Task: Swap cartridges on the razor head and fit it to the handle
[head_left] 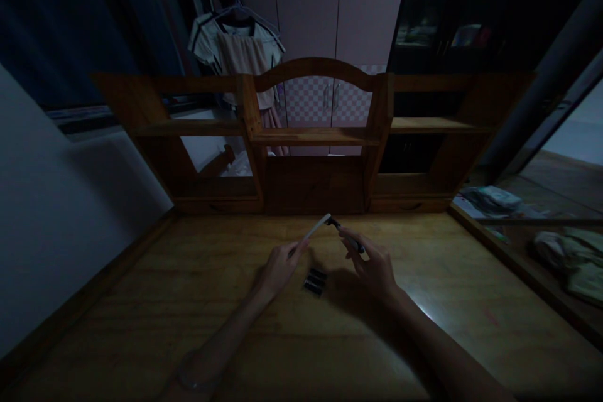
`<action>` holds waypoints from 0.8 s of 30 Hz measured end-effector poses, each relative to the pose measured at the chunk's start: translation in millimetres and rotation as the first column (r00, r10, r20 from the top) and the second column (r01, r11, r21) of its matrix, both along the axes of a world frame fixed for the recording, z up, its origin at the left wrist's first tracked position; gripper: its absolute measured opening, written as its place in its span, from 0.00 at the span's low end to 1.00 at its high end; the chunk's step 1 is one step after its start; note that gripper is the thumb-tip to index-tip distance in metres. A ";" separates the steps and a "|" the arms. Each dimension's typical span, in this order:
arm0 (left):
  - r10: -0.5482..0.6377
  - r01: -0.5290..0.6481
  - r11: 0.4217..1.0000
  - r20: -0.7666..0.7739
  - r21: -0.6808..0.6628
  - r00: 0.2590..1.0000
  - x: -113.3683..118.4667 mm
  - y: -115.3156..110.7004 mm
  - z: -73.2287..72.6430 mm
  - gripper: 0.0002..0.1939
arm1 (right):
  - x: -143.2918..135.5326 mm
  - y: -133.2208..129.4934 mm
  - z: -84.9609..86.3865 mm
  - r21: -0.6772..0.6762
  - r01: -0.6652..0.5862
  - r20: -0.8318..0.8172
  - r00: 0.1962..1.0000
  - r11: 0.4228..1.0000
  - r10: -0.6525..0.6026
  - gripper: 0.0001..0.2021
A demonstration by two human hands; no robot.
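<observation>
My left hand point(281, 267) is closed around a slim pale stick point(316, 227), which slants up to the right. Between the fingers of my right hand point(374, 264) is a slim black-handled tool point(358, 246), shaped like a razor, its narrow dark head pointing up and left. The tips of the two meet or nearly meet above the desk; in the dim light I cannot tell if they touch. Below, between my hands, a small dark pack with several black segments point(315, 281) lies flat on the wooden desk point(226, 339).
A wooden shelf unit point(315, 135) rises along the desk's far edge. To the left stands a white wall point(70, 213). Clothes on a hanger point(238, 44) hang behind, beside a pink wardrobe point(306, 6). Folded cloth point(579, 257) lies beyond the raised right edge.
</observation>
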State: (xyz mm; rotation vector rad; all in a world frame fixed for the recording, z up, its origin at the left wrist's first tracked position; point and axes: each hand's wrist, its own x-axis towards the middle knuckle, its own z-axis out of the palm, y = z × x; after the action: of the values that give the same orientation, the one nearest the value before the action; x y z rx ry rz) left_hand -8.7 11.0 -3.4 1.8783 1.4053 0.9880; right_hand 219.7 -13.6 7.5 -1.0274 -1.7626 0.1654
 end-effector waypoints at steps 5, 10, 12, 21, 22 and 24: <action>-0.019 0.019 1.000 0.001 0.001 1.000 -0.2 -0.2 -0.1 0.26 | -0.6 0.1 -1.0 -0.003 0.009 0.002 1.000 1.000 -0.009 0.15; -0.007 0.007 1.000 -0.012 0.006 1.000 -0.9 0.9 -3.3 0.27 | -0.6 1.1 -3.7 -0.017 0.000 -0.009 1.000 1.000 -0.001 0.15; -0.002 0.002 1.000 -0.009 0.020 1.000 -0.9 1.5 -3.9 0.26 | -0.5 1.2 -4.0 -0.029 0.000 -0.010 1.000 1.000 -0.001 0.15; 0.027 -0.027 0.997 0.001 0.073 1.000 1.0 -3.9 3.7 0.25 | -5.0 -4.6 1.4 0.049 0.026 -0.055 0.998 0.998 -0.024 0.15; 0.029 -0.029 0.997 0.005 0.076 1.000 0.8 -4.3 3.9 0.25 | -5.5 -4.9 1.4 0.040 0.022 -0.060 0.998 0.999 -0.019 0.15; 0.029 -0.029 0.997 0.007 0.073 1.000 0.4 -4.6 3.9 0.25 | -6.0 -5.2 0.9 0.021 0.012 -0.062 0.998 1.000 -0.011 0.16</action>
State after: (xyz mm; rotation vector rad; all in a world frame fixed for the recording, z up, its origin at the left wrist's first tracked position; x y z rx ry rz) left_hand -8.3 6.5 0.4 1.9109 1.4143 1.0719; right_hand 213.8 -18.8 8.4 -1.0065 -1.6987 0.1689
